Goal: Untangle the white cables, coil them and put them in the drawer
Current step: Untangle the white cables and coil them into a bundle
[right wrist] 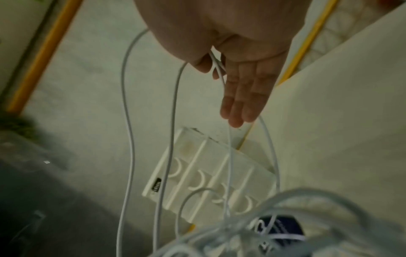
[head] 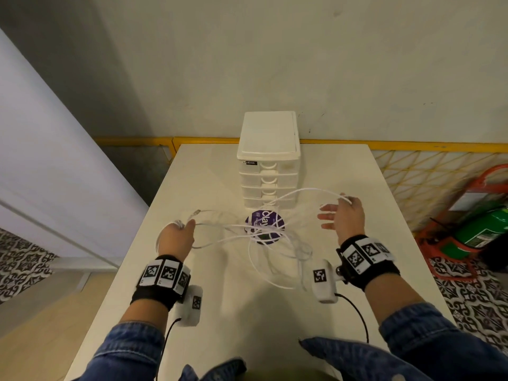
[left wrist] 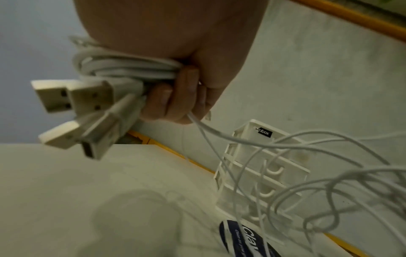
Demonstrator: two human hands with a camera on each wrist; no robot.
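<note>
Crossing purple tub [head: 265, 226]: tangled cables [head: 255, 232]

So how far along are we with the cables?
Partly done: the left hand grips a bundle of coiled white cable with USB plugs sticking out. In hand: the right hand pinches a loop of thin white cable lifted from the tangle over the purple round tub. Left: untangling, coiling, stowing; the white plastic drawer unit looks fully closed.
</note>
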